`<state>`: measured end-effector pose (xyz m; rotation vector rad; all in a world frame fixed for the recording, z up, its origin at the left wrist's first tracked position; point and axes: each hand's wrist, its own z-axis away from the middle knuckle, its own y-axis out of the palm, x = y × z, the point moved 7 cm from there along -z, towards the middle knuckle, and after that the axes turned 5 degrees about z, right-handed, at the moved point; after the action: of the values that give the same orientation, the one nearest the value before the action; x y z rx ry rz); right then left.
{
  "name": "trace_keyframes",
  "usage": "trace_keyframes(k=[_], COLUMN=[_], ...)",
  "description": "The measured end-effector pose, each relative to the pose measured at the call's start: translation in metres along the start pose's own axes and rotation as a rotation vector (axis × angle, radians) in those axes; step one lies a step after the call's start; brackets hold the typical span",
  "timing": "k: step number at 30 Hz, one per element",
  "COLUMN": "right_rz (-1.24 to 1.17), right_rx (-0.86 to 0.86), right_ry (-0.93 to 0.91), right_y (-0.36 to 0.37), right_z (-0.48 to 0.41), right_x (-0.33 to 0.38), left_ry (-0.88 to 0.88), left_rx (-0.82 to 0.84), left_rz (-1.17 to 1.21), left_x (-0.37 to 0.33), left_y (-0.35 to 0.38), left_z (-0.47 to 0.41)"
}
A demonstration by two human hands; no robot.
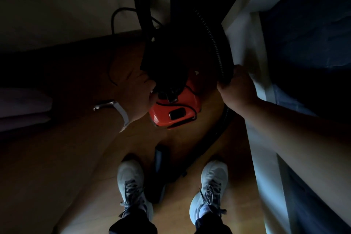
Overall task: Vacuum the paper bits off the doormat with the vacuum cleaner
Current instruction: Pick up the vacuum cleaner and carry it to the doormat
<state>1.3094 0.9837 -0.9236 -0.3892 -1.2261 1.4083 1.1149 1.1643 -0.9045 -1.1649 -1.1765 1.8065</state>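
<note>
Head view, dim light: your left hand (138, 91), a pale band (121, 112) on its wrist, has its grip curled onto the dark upper part of the vacuum (174, 110). The fingers are half lost in shadow there. The vacuum's red body sits over the wooden floor (76, 157), ahead of your shoes (131, 182).

Your right hand (237, 89) has its grip clenched round the black ribbed hose (214, 40), just beside a white frame (252, 53). The hose arches up over the vacuum and also runs down past your right wrist to the nozzle (159, 159), which lies on the floor between your shoes. A black cord (114, 21) loops behind the vacuum.
</note>
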Motion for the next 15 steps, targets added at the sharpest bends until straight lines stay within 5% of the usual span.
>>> trace_keyframes(k=[4,7,11,15], right_rz=[-0.050,-0.132,-0.398,-0.441], right_rx=[0.068,0.067,0.049,0.088], right_ry=[-0.023,-0.012,0.220,0.182], right_y=[-0.002,-0.003,-0.008,-0.006], right_z=[0.007,0.012,0.020,0.023], right_x=[0.003,0.001,-0.010,-0.009], left_ry=[0.014,-0.123,-0.359,-0.574], left_rx=[0.005,0.003,0.026,0.026], left_rz=[0.027,0.184,0.391,0.489], left_x=[0.003,0.009,0.013,0.004], left_y=[-0.027,-0.042,-0.035,-0.021], left_z=[-0.008,-0.010,-0.013,-0.016])
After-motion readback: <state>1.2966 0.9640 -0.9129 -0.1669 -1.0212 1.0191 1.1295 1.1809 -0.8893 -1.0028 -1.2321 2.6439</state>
